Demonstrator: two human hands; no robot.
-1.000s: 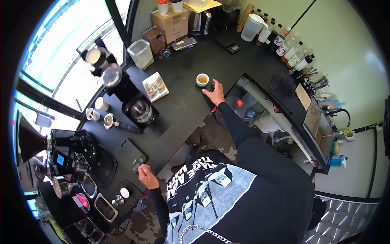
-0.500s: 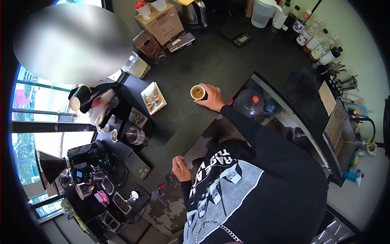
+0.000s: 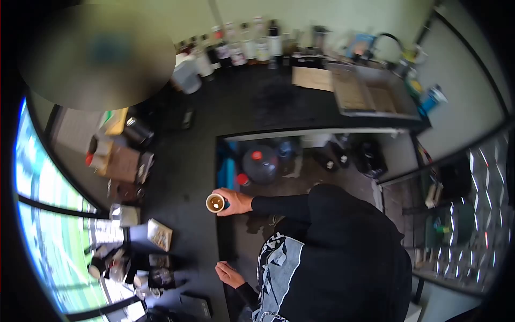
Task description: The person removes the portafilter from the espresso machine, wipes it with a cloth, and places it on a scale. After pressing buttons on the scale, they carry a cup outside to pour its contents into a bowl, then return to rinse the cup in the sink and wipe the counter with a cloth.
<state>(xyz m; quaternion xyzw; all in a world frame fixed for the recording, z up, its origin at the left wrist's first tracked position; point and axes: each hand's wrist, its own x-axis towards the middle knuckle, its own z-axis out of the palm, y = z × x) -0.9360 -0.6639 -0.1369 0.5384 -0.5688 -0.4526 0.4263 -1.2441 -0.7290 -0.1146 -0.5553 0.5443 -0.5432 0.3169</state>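
Note:
My right hand (image 3: 236, 202) is wrapped round a small paper cup (image 3: 209, 210) with brown liquid in it, held upright near the edge of the black counter (image 3: 190, 161). Light spots glint on the liquid. Lower in the view, my left hand (image 3: 229, 275) is by the counter's front edge, its fingers drawn together with no object visible in them. A small picture-covered block (image 3: 160, 234) lies on the counter, left of both hands.
Syrup bottles (image 3: 247, 43) line the wall beside a clear pitcher (image 3: 186, 74). A metal sink (image 3: 375, 91) is at the upper right. Below the counter stands a large water jug (image 3: 260, 165) with a red cap. A cardboard box (image 3: 121, 162) stands at left.
The view has swung toward the sink side, blurring the frame. My right hand still holds the cup, now close to the counter's inner edge. My left hand stays low, fingers slightly less curled.

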